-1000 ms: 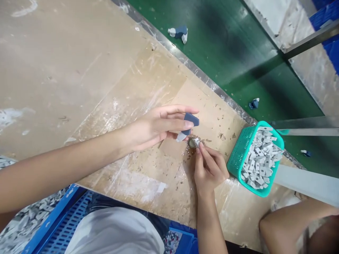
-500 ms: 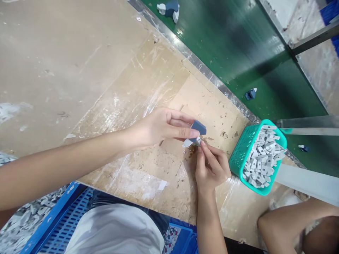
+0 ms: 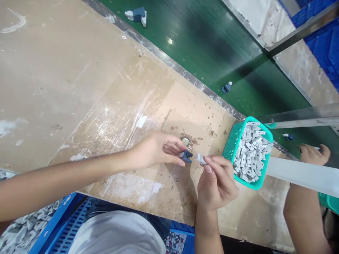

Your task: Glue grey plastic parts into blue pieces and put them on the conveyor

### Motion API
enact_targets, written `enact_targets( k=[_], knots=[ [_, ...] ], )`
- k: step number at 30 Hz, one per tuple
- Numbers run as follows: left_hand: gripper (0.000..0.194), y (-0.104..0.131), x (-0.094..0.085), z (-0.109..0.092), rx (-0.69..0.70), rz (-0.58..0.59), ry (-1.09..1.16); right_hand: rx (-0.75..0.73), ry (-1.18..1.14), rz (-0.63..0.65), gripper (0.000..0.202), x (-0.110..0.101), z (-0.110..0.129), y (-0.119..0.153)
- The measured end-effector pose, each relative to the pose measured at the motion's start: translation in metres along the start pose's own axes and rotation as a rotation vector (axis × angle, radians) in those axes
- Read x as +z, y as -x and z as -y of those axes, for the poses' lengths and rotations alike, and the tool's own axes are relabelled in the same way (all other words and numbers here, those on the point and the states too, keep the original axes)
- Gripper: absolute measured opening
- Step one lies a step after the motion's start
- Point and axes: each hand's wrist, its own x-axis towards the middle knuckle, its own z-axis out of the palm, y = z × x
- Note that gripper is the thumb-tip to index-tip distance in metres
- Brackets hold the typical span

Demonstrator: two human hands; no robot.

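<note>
Pinching both, tbh: your left hand had the blue piece, and just right of that grip your right hand had the grey piece, not touching, long axis roughly toward it.

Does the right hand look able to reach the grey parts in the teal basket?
Likely yes: the teal basket stands close beside the right hand, and nothing covers the grey parts inside. That hand holds a grey piece, though.
</note>
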Motion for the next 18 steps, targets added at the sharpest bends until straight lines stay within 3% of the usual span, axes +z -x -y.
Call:
enact_targets(
  k=[9,14,18],
  knots=[
    [0.028,0.005,0.003,-0.005,0.0,0.048,0.021,0.018,-0.012,0.099,0.032,0.001,0.003,0.0],
    [0.026,0.009,0.004,-0.008,0.029,0.012,0.033,0.02,-0.033,0.164,0.039,-0.002,0.007,-0.001],
    [0.027,0.009,-0.001,-0.01,-0.003,-0.032,0.062,0.048,-0.092,0.292,0.043,-0.005,0.012,-0.007]
  ],
)
